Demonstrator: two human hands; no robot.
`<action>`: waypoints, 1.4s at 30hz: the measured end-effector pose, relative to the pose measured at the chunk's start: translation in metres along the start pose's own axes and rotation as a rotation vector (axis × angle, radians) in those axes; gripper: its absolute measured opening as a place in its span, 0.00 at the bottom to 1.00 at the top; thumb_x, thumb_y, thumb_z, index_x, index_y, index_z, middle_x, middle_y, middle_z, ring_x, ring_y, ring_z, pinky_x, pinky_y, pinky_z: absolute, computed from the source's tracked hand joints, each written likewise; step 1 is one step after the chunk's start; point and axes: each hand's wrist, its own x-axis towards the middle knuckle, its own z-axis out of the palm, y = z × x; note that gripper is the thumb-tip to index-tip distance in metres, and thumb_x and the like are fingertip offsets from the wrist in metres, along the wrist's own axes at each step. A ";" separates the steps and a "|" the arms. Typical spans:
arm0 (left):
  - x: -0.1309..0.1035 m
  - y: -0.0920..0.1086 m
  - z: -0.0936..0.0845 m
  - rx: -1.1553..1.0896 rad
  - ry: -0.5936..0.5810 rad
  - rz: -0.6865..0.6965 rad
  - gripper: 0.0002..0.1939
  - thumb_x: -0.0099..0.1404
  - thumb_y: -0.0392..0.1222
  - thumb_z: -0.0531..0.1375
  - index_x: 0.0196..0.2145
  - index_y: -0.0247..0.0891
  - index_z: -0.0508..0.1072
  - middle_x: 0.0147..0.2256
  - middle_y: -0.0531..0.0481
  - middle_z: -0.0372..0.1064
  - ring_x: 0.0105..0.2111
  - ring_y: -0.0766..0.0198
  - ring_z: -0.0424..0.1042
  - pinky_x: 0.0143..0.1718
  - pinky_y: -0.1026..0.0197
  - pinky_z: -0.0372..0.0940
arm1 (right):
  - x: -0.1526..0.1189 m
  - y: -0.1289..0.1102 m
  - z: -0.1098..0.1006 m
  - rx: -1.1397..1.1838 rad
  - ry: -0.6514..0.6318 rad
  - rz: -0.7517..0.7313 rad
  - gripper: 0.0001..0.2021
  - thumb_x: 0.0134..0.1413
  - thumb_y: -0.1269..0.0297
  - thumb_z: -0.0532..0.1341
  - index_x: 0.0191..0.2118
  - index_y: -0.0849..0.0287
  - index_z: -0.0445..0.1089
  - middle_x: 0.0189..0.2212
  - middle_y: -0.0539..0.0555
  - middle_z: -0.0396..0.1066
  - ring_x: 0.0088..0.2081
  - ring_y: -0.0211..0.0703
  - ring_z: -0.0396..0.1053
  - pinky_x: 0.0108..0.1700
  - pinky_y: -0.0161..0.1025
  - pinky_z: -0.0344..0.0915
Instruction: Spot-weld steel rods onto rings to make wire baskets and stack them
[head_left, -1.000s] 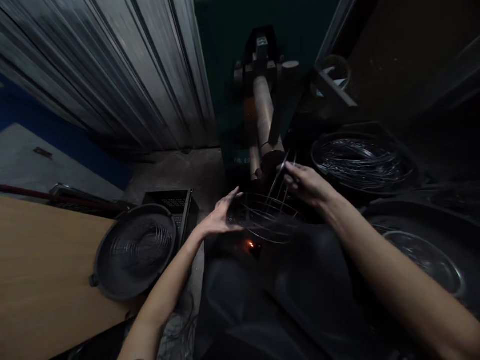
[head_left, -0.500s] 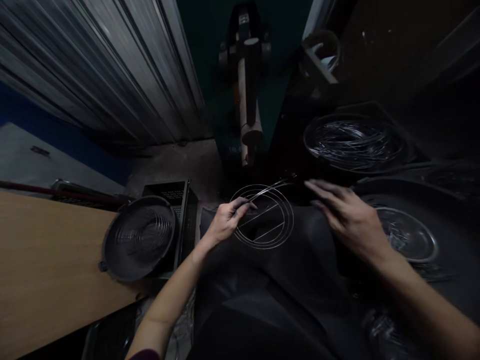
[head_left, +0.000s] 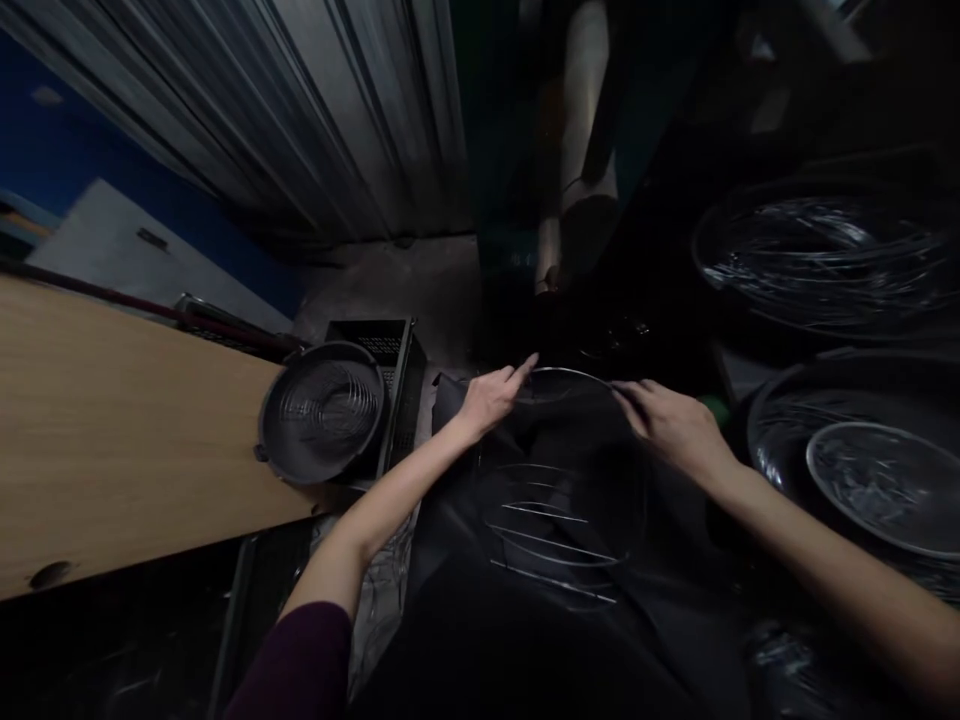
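A thin curved metal wire (head_left: 571, 371) spans the gap between my two hands above the dark cloth over my lap. My left hand (head_left: 491, 398) pinches its left end, index finger pointing forward. The fingers of my right hand (head_left: 667, 418) close on its right end. Below them, a round wire rack (head_left: 555, 512) with cross bars rests on the dark cloth (head_left: 480, 640), blurred by motion. Whether the curved wire joins the rack is hard to make out in the dim light.
On the left, a round black pan (head_left: 322, 465) holding wire rings sits by a black crate (head_left: 409, 370) and a wooden board (head_left: 135, 420). To the right are a basin of wires (head_left: 825, 310) and a bowl of small metal pieces (head_left: 885, 480). A machine part (head_left: 589, 100) juts ahead.
My right hand has come in from the right and closed on the wire. The rack now appears nearer my body and tilted. The view has swung left.
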 end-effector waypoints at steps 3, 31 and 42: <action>0.006 0.003 0.002 0.303 -0.101 0.042 0.28 0.66 0.30 0.46 0.63 0.42 0.57 0.36 0.46 0.71 0.33 0.64 0.73 0.34 0.64 0.65 | 0.015 -0.009 0.000 -0.191 -0.156 -0.044 0.22 0.62 0.68 0.48 0.59 0.59 0.64 0.43 0.59 0.72 0.31 0.46 0.71 0.25 0.38 0.60; 0.081 0.003 -0.095 0.070 -0.007 0.064 0.19 0.70 0.48 0.49 0.54 0.45 0.69 0.40 0.47 0.76 0.36 0.61 0.74 0.37 0.64 0.63 | 0.117 -0.013 -0.048 -0.346 -0.134 -0.096 0.22 0.61 0.69 0.47 0.59 0.53 0.63 0.37 0.58 0.76 0.29 0.48 0.71 0.24 0.37 0.48; 0.084 0.000 -0.090 0.109 0.047 0.065 0.19 0.70 0.49 0.49 0.52 0.45 0.71 0.35 0.46 0.76 0.34 0.60 0.74 0.36 0.63 0.63 | 0.123 -0.010 -0.047 -0.215 -0.125 -0.071 0.18 0.64 0.62 0.46 0.52 0.55 0.67 0.34 0.58 0.75 0.29 0.48 0.71 0.25 0.37 0.50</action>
